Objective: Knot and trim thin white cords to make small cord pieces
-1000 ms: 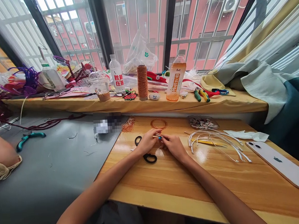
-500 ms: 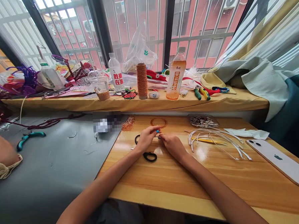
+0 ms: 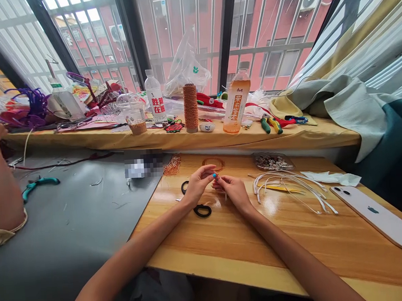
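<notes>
My left hand point(image 3: 198, 185) and my right hand point(image 3: 233, 189) meet above the wooden table point(image 3: 246, 238), fingertips pinched together on a small thin piece that I cannot make out; a thin pale strand hangs down from my right fingers. Black scissors point(image 3: 197, 204) lie on the wood just under my left hand. A coil of copper wire point(image 3: 213, 162) lies right behind my hands, and a loose tangle of copper wire point(image 3: 172, 166) lies to its left.
White strips point(image 3: 292, 188), a tray of beads point(image 3: 273, 162), white tissue point(image 3: 330, 178) and a phone point(image 3: 379, 217) lie to the right. The sill holds a copper spool point(image 3: 190, 107), bottles, a cup and pliers point(image 3: 270, 125). Another person's arm point(image 3: 1, 192) and teal pliers point(image 3: 37, 184) are left.
My hands have lifted slightly and turned the small piece, with a thin strand now hanging below my right fingers. The other person's arm at the left has risen.
</notes>
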### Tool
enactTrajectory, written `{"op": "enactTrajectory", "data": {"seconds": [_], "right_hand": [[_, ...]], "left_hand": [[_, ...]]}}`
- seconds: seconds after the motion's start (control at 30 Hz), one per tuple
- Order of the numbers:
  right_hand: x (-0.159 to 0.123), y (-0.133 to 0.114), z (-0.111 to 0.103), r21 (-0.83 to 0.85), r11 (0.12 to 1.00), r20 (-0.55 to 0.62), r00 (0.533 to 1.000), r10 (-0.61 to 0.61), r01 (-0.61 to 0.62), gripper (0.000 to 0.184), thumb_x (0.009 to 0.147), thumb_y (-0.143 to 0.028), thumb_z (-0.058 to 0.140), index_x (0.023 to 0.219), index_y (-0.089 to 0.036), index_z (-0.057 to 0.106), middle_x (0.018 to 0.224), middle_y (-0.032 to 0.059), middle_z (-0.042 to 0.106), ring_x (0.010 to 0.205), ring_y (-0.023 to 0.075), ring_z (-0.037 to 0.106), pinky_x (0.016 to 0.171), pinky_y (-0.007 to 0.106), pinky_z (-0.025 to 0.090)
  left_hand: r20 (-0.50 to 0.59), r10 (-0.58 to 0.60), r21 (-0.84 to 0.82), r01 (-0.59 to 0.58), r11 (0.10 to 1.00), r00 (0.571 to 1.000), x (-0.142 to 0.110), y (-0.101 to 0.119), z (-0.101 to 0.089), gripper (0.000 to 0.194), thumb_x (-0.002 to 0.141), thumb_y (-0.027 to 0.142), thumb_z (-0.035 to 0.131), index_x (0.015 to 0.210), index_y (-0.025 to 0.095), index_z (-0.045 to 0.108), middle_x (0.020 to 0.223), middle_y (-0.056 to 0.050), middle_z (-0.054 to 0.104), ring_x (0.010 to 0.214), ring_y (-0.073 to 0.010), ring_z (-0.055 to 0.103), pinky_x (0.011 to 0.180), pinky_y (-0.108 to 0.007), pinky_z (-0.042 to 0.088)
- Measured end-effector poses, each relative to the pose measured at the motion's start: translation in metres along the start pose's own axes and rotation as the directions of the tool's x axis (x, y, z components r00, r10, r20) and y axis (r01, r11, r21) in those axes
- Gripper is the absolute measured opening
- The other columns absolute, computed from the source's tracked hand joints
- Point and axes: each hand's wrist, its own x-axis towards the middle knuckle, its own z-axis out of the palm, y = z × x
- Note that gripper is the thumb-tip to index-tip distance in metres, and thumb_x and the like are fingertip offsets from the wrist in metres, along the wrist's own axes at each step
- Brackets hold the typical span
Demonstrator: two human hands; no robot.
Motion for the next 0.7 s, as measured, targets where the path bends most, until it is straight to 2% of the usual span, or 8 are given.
{"op": "enactTrajectory", "data": {"seconds": [0.13, 0.33, 0.43, 0.5, 0.6, 0.7], "right_hand": [[0.0021, 0.0002, -0.0004, 0.099, 0.994, -0.009, 0.999, -0.041, 0.042, 0.031, 0.063, -0.045, 0.061, 0.072, -0.015, 0.06, 0.07, 0.0055, 0.063, 0.067, 0.0156, 0.062, 0.069, 0.03, 0.05], [-0.0016, -0.0043, -0.0009, -0.007, 0.99, -0.086, 0.986, -0.143, 0.143, 0.027, 0.069, -0.039, 0.055, 0.079, -0.014, 0.061, 0.068, 0.0037, 0.061, 0.063, 0.0136, 0.059, 0.064, 0.028, 0.05], [-0.0017, -0.0051, -0.002, -0.056, 0.985, -0.142, 0.975, -0.171, 0.164, 0.026, 0.07, -0.036, 0.054, 0.08, -0.013, 0.062, 0.061, 0.0012, 0.058, 0.052, 0.0107, 0.055, 0.056, 0.026, 0.048], [0.0002, -0.0043, -0.0024, -0.008, 0.988, -0.125, 0.98, -0.155, 0.156, 0.027, 0.07, -0.035, 0.055, 0.081, -0.012, 0.063, 0.06, 0.0004, 0.058, 0.05, 0.0102, 0.054, 0.055, 0.026, 0.047], [0.0037, -0.0033, -0.0026, 0.144, 0.984, -0.054, 0.994, -0.097, 0.104, 0.028, 0.065, -0.034, 0.061, 0.082, -0.013, 0.065, 0.065, 0.0017, 0.063, 0.058, 0.0124, 0.058, 0.064, 0.029, 0.048], [0.0051, -0.0055, -0.003, 0.286, 0.958, 0.008, 1.0, -0.03, 0.026, 0.027, 0.057, -0.03, 0.068, 0.079, -0.015, 0.067, 0.075, 0.0023, 0.067, 0.069, 0.0144, 0.06, 0.076, 0.031, 0.047]], "left_hand": [[-0.09, -0.033, -0.064, 0.027, 0.998, 0.995, 0.0019, 0.0008, -0.0024, 0.028, 0.065, 0.025, 0.061, 0.09, 0.014, 0.056, 0.083, -0.004, 0.063, 0.078, -0.0143, 0.06, 0.079, -0.03, 0.044], [-0.157, -0.154, -0.137, 0.133, 0.982, 0.976, 0.0012, -0.0008, -0.0033, 0.026, 0.06, 0.022, 0.062, 0.084, 0.014, 0.059, 0.081, -0.004, 0.064, 0.079, -0.0135, 0.058, 0.071, -0.024, 0.042], [-0.147, -0.209, -0.037, 0.205, 0.978, 0.967, 0.0004, 0.0006, -0.0041, 0.022, 0.061, 0.022, 0.059, 0.082, 0.014, 0.061, 0.081, -0.005, 0.064, 0.074, -0.0121, 0.056, 0.059, -0.02, 0.039], [-0.115, -0.205, 0.058, 0.212, 0.975, 0.972, 0.0005, 0.0008, -0.0047, 0.02, 0.062, 0.021, 0.058, 0.079, 0.013, 0.062, 0.078, -0.004, 0.064, 0.065, -0.01, 0.053, 0.052, -0.019, 0.035], [-0.066, -0.18, 0.223, 0.191, 0.956, 0.981, 0.0013, -0.0009, -0.0057, 0.017, 0.065, 0.02, 0.055, 0.078, 0.012, 0.063, 0.069, -0.002, 0.062, 0.054, -0.0078, 0.047, 0.047, -0.019, 0.033], [-0.059, -0.12, 0.42, 0.133, 0.897, 0.991, 0.0011, -0.0027, -0.0063, 0.018, 0.068, 0.016, 0.05, 0.079, 0.013, 0.064, 0.061, 0.0, 0.059, 0.053, -0.0081, 0.047, 0.05, -0.019, 0.034]]}}
